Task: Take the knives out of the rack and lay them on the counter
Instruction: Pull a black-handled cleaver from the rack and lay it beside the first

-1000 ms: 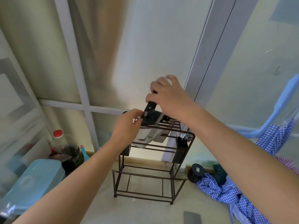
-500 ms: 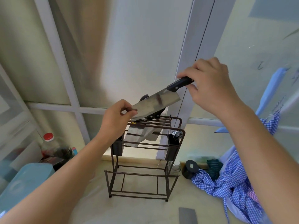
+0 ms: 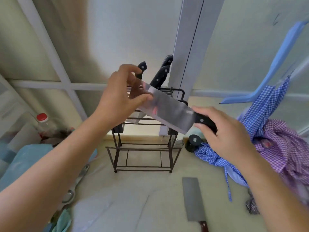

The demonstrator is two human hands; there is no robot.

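Observation:
A broad steel cleaver (image 3: 168, 111) with a black handle hangs in the air in front of the dark wire rack (image 3: 143, 148). My right hand (image 3: 222, 131) grips its handle. My left hand (image 3: 122, 96) pinches the far end of the blade between thumb and fingers. Three black knife handles (image 3: 161, 72) still stick up from the rack's top behind my left hand. Another cleaver (image 3: 194, 200) with a reddish-brown handle lies flat on the pale counter (image 3: 133, 206) near the front right.
A red-capped bottle (image 3: 44, 124) and a light blue box (image 3: 21, 164) stand at the left. Metal tongs (image 3: 75, 186) lie beside the box. Checked blue and purple cloths (image 3: 267, 139) pile at the right, with a small black jar (image 3: 194, 143) beside the rack.
The cleaver has come fully out of the rack and swung down to the right. My right hand dropped with the handle; my left hand shifted from the rack's top onto the blade's end.

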